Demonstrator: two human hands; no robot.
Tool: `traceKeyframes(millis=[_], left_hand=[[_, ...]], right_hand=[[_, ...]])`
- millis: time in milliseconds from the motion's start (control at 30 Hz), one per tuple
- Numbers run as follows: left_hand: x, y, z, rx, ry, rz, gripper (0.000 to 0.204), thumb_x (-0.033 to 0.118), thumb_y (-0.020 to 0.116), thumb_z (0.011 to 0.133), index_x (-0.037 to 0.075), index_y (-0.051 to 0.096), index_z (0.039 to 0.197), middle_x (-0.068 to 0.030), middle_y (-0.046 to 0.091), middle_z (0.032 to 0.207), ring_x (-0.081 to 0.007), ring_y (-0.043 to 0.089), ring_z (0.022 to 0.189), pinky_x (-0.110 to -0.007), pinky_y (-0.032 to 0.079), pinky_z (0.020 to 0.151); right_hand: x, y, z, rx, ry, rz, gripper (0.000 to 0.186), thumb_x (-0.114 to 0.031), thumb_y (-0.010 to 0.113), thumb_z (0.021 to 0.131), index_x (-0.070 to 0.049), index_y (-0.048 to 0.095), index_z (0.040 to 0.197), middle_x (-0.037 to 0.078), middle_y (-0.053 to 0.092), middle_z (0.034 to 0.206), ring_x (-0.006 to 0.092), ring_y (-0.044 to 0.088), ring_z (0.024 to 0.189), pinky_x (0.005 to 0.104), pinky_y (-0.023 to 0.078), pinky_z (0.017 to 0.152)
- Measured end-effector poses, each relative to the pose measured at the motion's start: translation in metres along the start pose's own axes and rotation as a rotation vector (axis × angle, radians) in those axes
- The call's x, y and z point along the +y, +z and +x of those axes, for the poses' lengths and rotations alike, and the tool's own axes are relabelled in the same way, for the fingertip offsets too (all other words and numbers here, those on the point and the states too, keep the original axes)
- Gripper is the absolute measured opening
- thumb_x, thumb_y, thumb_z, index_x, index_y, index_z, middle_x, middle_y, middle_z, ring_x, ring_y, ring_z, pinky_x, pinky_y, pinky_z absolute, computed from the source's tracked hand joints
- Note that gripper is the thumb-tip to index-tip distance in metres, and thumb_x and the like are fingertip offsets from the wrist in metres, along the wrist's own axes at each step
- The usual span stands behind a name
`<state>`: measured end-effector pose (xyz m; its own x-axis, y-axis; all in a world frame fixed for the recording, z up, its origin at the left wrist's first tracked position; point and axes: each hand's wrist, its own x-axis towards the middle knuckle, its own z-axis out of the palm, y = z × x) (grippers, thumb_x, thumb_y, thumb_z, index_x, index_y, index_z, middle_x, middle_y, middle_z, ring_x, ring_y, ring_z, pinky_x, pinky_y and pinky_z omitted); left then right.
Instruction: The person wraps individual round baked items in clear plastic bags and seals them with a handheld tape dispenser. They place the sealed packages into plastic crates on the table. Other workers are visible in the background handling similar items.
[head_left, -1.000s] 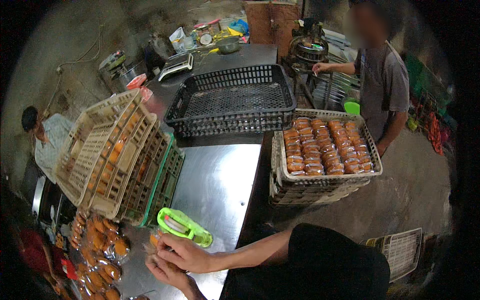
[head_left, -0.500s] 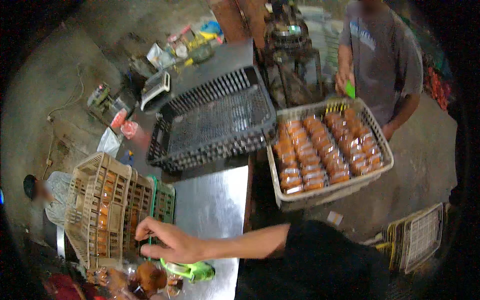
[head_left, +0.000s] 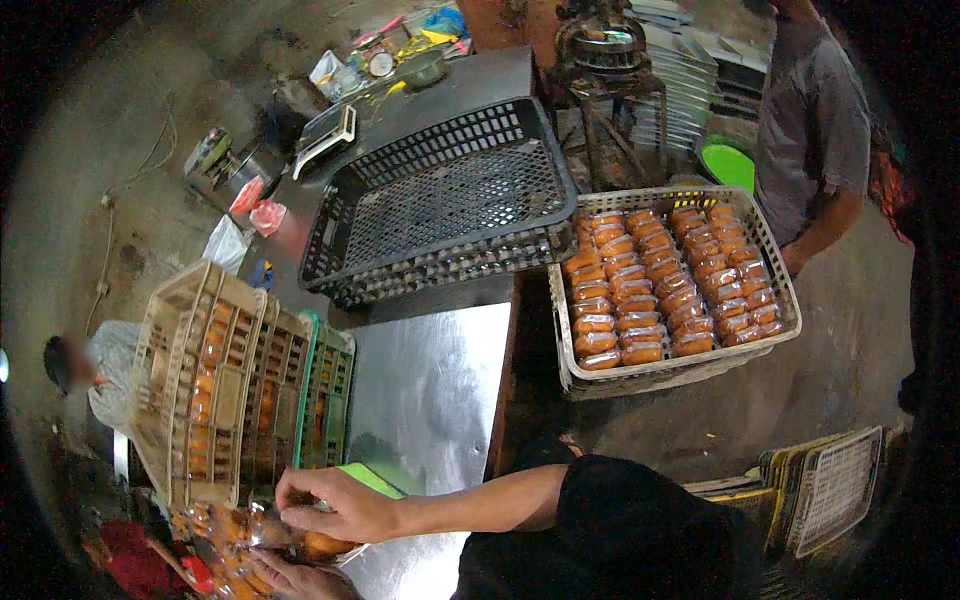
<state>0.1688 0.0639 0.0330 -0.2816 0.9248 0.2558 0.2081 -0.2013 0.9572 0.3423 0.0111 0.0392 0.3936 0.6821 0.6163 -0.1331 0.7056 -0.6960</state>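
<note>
Over a metal tabletop (head_left: pixel 428 372), half-curling the fingers of the right hand (head_left: pixel 345 507), extending those of the left hand (head_left: pixel 300 578) near wrapped buns (head_left: pixel 228 526); cannot tell whether gripping any.

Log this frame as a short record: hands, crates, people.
right hand: fingers curled, over a wrapped bun
left hand: lower, near that bun; grip unclear
left crates: beige crates beside a green crate
centre: black crates, beyond shiny tabletop
right: pale crate holding rows of wrapped buns
far right: person in grey shirt, beside pale crate
</note>
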Motion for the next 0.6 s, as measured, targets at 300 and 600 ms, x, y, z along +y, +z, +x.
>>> traceKeyframes(millis=[300, 600], left_hand=[[-0.069, -0.105, 0.036, 0.081, 0.293, 0.018, 0.044, 0.039, 0.042, 0.103, 0.003, 0.041, 0.129, -0.0102, 0.040, 0.119, -0.0226, 0.040, 0.109, -0.034, 0.037, 0.092], [-0.074, -0.147, 0.035, -0.035, 0.446, 0.157, 0.038, 0.038, 0.043, 0.102, 0.003, 0.046, 0.115, -0.0069, 0.040, 0.104, -0.0176, 0.039, 0.095, -0.031, 0.034, 0.079]], right_hand=[[0.016, 0.091, -0.026, -0.104, 0.155, 0.259, 0.021, -0.025, 0.039, 0.105, -0.004, 0.043, 0.104, 0.006, 0.054, 0.096, 0.0131, 0.054, 0.090, 0.0293, 0.045, 0.081], [0.032, 0.149, -0.074, -0.095, 0.174, 0.046, 0.018, -0.021, 0.046, 0.102, -0.004, 0.047, 0.099, 0.005, 0.055, 0.088, 0.0133, 0.055, 0.081, 0.0276, 0.046, 0.074]])
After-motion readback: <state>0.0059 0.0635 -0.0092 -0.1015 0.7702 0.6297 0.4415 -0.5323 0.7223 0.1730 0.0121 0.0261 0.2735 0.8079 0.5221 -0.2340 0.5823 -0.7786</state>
